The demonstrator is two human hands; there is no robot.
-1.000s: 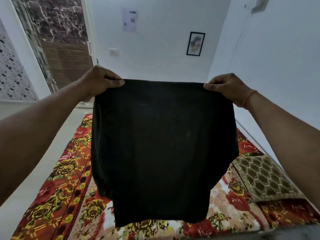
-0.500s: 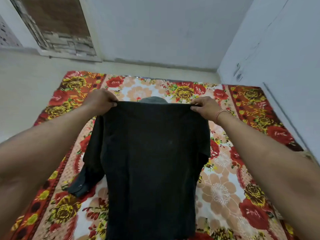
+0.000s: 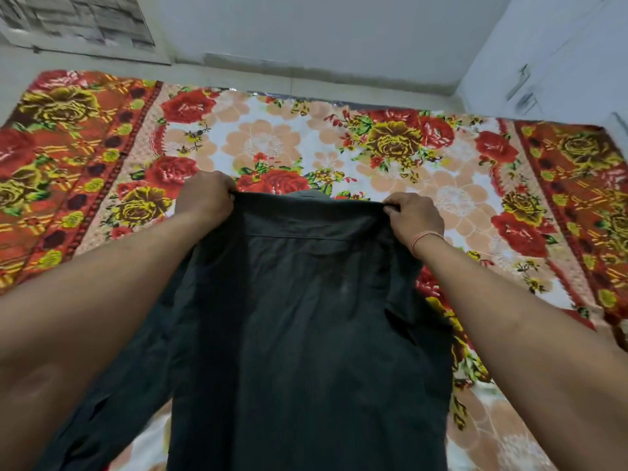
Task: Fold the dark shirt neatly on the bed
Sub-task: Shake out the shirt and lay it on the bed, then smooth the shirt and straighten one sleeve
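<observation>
Dark shirt (image 3: 306, 334): I am laying it flat on bed (image 3: 272, 144); left hand (image 3: 207, 198) and right hand (image 3: 413, 215) each pinching a shoulder; folds not yet begun.

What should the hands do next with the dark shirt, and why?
Probably lower the shoulders flat onto the bedspread and let go. The left hand and right hand each pinch a top corner of the shirt, its back faces up, and its top edge looks slightly raised. One sleeve trails off to the left, so it needs smoothing before folding.
</observation>
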